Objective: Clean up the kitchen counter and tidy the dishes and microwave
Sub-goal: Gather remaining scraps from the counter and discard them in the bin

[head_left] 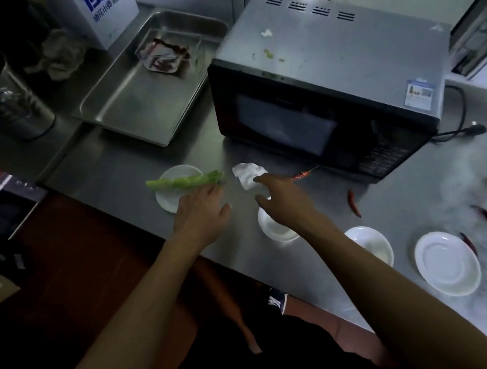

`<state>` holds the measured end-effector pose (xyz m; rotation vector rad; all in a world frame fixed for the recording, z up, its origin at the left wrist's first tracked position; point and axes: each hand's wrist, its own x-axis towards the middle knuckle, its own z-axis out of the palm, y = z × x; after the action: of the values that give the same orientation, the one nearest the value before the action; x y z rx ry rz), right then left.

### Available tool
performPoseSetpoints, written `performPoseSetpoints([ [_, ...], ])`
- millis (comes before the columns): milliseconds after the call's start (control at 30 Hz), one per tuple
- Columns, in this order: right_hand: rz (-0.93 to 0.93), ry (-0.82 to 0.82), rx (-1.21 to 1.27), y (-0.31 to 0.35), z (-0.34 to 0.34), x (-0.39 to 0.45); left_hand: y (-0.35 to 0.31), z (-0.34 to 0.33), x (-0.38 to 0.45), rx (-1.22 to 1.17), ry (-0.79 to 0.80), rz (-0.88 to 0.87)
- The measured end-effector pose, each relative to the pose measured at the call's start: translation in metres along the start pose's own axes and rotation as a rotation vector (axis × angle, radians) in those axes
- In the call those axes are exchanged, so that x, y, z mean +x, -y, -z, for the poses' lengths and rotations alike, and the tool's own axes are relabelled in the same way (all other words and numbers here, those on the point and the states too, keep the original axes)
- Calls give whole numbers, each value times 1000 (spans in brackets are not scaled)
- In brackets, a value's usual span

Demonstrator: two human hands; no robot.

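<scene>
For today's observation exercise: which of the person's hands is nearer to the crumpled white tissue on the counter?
Right. The right hand reaches its forefinger to the edge of the tissue, touching or almost touching it. The left hand is off to the tissue's left, at the green vegetable stalk.
</scene>
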<state>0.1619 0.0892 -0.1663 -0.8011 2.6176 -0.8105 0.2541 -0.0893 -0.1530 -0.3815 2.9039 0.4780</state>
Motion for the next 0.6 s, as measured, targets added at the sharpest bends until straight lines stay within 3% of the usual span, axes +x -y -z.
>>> performPoseSetpoints([
  [600, -283, 194, -302, -12, -78, 111, 66, -20, 123, -27, 70, -212],
])
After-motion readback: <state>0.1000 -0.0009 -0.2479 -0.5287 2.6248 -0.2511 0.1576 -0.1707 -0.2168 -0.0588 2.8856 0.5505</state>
